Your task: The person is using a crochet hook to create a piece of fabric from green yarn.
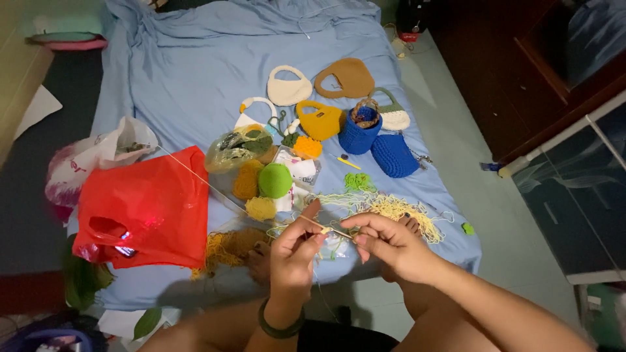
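Your left hand (pixel 291 251) pinches pale yellow yarn between thumb and forefinger, and your right hand (pixel 390 242) closes around the thin wooden crochet hook (pixel 331 229) that bridges the gap between them. You hold both hands raised in front of your knees, over the near edge of the blue bedsheet (pixel 189 85), so the working strand stays taut and close to your eyes. A long thin strand of yarn (pixel 195 175) runs up and to the left from your left hand, crossing the red plastic bag (pixel 147 212).

The loose tangle of pale yellow yarn (pixel 398 212) lies just beyond your right hand, likely feeding the work without pulling. The round green yarn ball (pixel 275 180) sits with the mustard-yellow skeins (pixel 248 180) within a short reach ahead of your left hand. Finished pieces are parked farther back, out of the way: a cream crocheted bag (pixel 289 86), a tan crocheted bag (pixel 345 77), a yellow crocheted bag (pixel 319 120) and two blue crocheted baskets (pixel 378 140).

The sheet's right edge falls away to the pale green floor (pixel 469 143) near the tangle, so yarn could slide off there. Open room lies on the far left of the sheet; the red bag and a white plastic bag (pixel 88 160) crowd your left side.
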